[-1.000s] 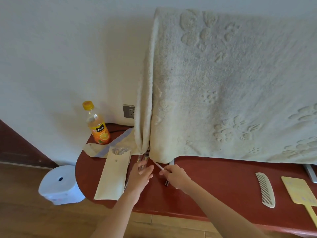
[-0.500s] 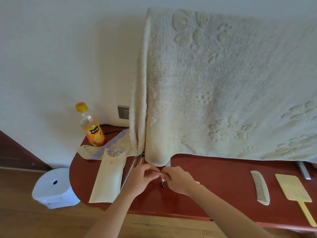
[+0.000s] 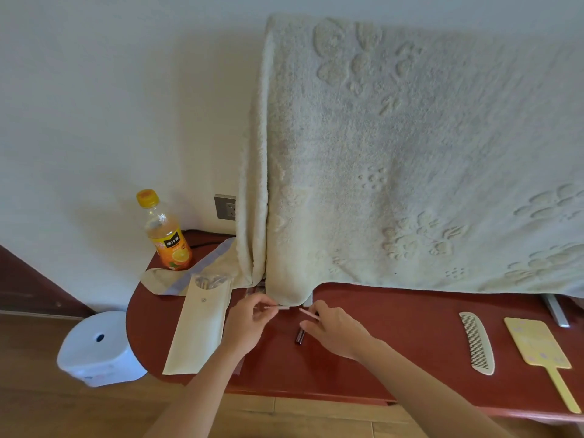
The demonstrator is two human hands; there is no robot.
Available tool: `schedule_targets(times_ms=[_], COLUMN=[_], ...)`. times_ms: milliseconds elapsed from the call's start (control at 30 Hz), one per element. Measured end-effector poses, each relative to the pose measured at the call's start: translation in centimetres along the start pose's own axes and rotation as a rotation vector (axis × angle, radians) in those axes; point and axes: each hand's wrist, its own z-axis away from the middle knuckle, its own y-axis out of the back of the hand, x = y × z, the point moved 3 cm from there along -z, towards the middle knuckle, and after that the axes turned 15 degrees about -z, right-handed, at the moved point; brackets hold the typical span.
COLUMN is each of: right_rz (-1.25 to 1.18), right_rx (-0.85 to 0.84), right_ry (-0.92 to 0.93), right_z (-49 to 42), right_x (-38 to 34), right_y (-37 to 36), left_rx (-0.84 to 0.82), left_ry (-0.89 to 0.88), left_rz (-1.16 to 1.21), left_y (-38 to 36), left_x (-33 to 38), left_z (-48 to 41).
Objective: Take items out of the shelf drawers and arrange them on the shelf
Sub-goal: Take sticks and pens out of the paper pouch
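1. Dark red wooden shelf (image 3: 395, 343) with a rounded left end, set against a plain white wall (image 3: 94, 105).
2. At the shelf's middle, just in front of the towel's hem: a thin pale stick (image 3: 279, 308) pinched between thumb and forefinger of the left hand (image 3: 249, 324), lying nearly level, tip pointing right.
3. Just right of it, across a small gap: a thin pink stick (image 3: 308, 313) gripped in the curled fingers of the right hand (image 3: 338, 333), slanting up to the left.
4. Below that stick, a small dark brown tube (image 3: 299, 336) lying on the shelf, its upper end hidden under the right thumb; held or only touched, cannot tell.
5. Behind both hands, a large cream towel with raised paw prints (image 3: 410, 153), draped over something unseen and hanging down to the shelf.
6. Left of the left hand, a long beige fabric pouch with a snap button (image 3: 199, 330), lying flat, clear items showing at its top.
7. Further back left, an upright orange juice bottle with a yellow cap (image 3: 166, 238), near a grey wall socket (image 3: 225, 207).
8. Well to the right, a cream comb (image 3: 477, 343) and beside it a yellow hand mirror with a long handle (image 3: 534, 343).
9. On the wooden floor (image 3: 31, 406) at the left, a white rounded container with a hole on top (image 3: 98, 349).
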Motion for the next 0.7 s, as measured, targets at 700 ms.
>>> schedule_targets(times_ms=[700], right_rz=[0.075], right_rx=[0.383], right_ry=[-0.041], right_z=[0.6], right_x=[2.3], right_y=[-2.5], left_rx=[0.241], left_ry=[0.188], left_rz=[-0.591], left_y=[-4.0], left_x=[-0.9], left_z=[3.1])
